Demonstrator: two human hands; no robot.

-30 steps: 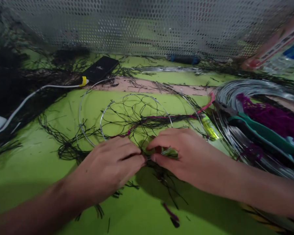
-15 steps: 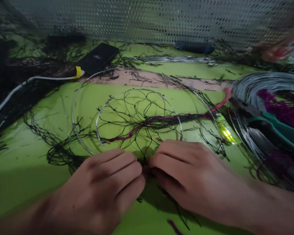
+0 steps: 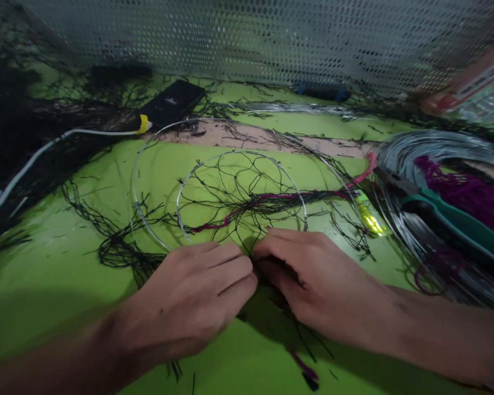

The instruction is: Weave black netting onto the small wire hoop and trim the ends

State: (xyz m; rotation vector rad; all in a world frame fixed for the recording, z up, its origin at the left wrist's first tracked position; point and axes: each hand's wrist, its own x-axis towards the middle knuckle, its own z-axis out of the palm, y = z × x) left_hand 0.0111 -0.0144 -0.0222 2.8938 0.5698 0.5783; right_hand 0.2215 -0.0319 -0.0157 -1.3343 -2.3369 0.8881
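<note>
A black cord net point(image 3: 235, 176) is stretched inside a small wire ring point(image 3: 178, 204), lying within a larger wire hoop point(image 3: 135, 181). My left hand point(image 3: 208, 291) and my right hand point(image 3: 308, 269) meet at the near side of the small ring, fingers closed and pinched together. A strand of the net runs down between them; the fingertips and whatever they pinch there are mostly hidden. From the net's middle a bundle of black cords point(image 3: 280, 201) with a magenta strand stretches to the right. More loose black cords point(image 3: 127, 255) lie left of my left hand.
At the right lie a coil of wire point(image 3: 399, 145), green-handled pliers point(image 3: 448, 211), purple cord point(image 3: 465, 192) and a yellow lighter-like item point(image 3: 369, 216). A black phone-like slab point(image 3: 175, 101) and a white cable point(image 3: 69, 133) are at the back left. Behind stands a perforated grey panel point(image 3: 251, 38).
The view has shifted slightly, so the ring and hoop appear further right. My hands stay together at the ring's near edge, with the fingers drawn a little closer.
</note>
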